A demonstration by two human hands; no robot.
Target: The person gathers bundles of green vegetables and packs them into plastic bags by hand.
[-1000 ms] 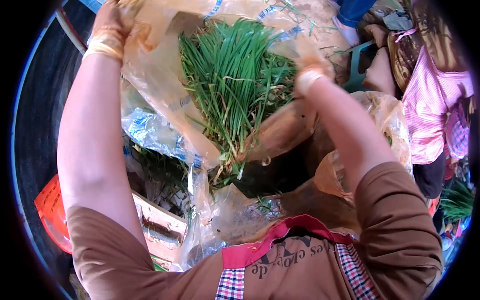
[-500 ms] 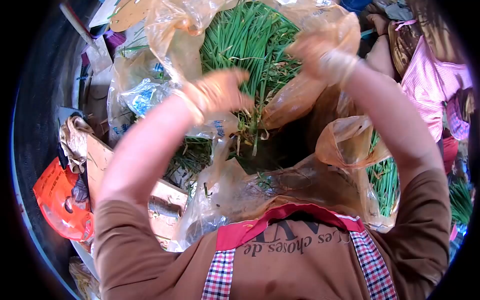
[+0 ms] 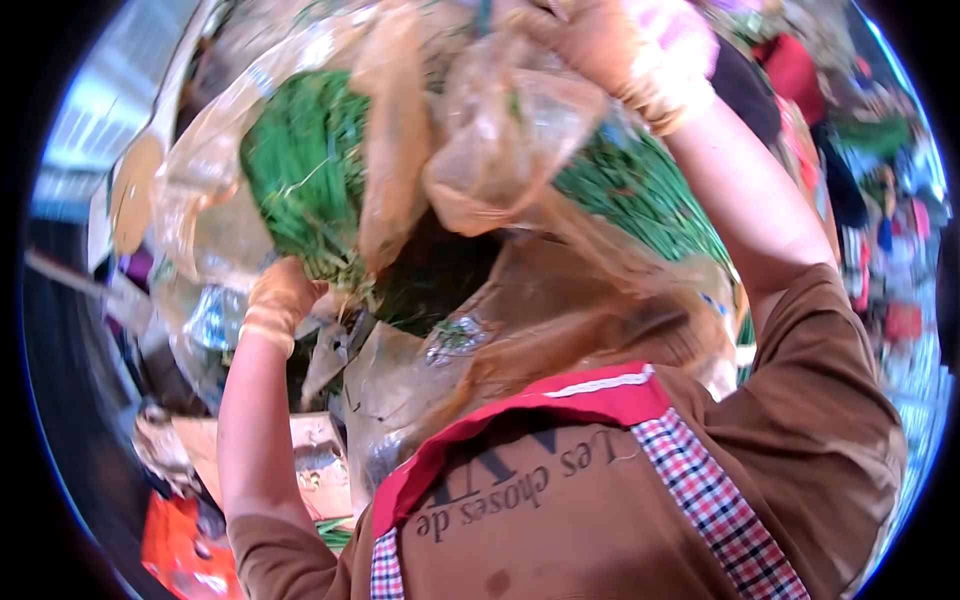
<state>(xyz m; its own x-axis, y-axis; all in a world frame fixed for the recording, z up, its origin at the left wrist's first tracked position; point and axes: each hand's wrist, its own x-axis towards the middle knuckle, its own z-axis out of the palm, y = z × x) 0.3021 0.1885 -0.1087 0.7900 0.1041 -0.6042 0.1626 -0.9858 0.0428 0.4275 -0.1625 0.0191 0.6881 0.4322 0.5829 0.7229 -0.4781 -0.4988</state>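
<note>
My left hand, in a tan glove, is at the lower end of a bundle of long green leaves that looks like chives. Its fingers look curled in; what they hold, if anything, is hidden. The bundle lies in a large translucent plastic bag. My right hand, also gloved, is stretched to the upper edge of the view, above a crumpled part of the plastic. Its fingertips are blurred and partly cut off. Below it, more green leaves lie among the plastic.
Brown-tinted plastic sheeting spreads in front of my apron. On the left are a board and an orange bag. Pink cloth is beside my right hand, with a red item farther right.
The view has swung right. My right hand has gone from beside the chives out over the plastic at right. My left hand has moved to the bundle's lower end.
</note>
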